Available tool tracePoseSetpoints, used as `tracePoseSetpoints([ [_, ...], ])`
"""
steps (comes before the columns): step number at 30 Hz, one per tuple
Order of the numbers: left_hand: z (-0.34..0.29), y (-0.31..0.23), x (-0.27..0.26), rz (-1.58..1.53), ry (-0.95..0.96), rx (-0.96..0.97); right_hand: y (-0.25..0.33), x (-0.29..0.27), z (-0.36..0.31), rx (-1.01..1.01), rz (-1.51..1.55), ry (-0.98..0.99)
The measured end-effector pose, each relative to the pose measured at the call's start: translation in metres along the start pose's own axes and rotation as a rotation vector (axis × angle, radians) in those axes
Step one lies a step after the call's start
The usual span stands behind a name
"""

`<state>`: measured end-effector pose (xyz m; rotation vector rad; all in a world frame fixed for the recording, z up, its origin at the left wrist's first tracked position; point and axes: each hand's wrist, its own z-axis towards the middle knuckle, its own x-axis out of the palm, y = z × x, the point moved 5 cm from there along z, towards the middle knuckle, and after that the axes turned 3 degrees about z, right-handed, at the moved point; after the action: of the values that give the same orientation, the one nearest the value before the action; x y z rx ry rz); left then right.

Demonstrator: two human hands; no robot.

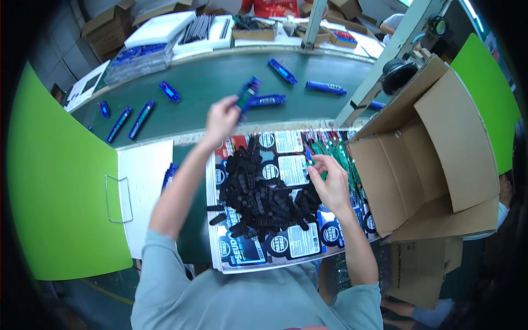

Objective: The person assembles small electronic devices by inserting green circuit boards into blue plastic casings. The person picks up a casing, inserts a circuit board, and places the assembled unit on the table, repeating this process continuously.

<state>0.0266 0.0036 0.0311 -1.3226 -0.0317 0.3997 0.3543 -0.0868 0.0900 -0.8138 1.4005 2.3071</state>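
My left hand [221,122] reaches out over the green conveyor belt [209,104]. It is closed on a blue-cased stick with a green circuit board [247,94], held tilted above the belt. Just beyond it lies another blue casing [268,100]. My right hand [331,184] is over the right part of the printed sheet [297,242], its thumb and fingertips pinched together by a bundle of green circuit boards with thin wires [338,151]. What those fingertips hold is too small to tell. Between my arms lies a heap of small black plastic pieces [258,198].
Several blue casings, one a long tube [141,119], lie along the belt. At right stands an open cardboard box [426,170]; green panels [66,181] flank both sides. A metal post [379,71] rises beyond my right hand. A person in red [272,7] is across the belt.
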Motion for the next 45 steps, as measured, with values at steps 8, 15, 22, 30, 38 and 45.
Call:
tracePoseSetpoints([
  [8, 0.063, 0.084, -0.102, 0.689, -0.164, -0.211, -0.002, 0.051, 0.019, -0.045, -0.023, 0.291],
  [15, 0.089, 0.121, -0.111, 0.977, -0.054, -0.066, 0.01, 0.114, 0.058, -0.279, -0.104, 0.353],
  [22, 0.076, 0.058, -0.09, 1.152, -0.224, 0.352, -0.005, 0.14, 0.054, -0.418, -0.263, 0.362],
  [30, 0.061, 0.017, 0.039, 0.918, 0.221, 0.352, 0.012, 0.092, 0.037, -0.43, -0.178, 0.206],
  [38, 0.056, 0.021, 0.016, 0.881, 0.259, 0.243, -0.014, 0.015, 0.028, -0.03, 0.125, -0.056],
  [45, 0.009, -0.055, 0.016, -0.03, 0.187, -0.034, -0.02, -0.012, 0.033, 0.073, 0.296, -0.209],
])
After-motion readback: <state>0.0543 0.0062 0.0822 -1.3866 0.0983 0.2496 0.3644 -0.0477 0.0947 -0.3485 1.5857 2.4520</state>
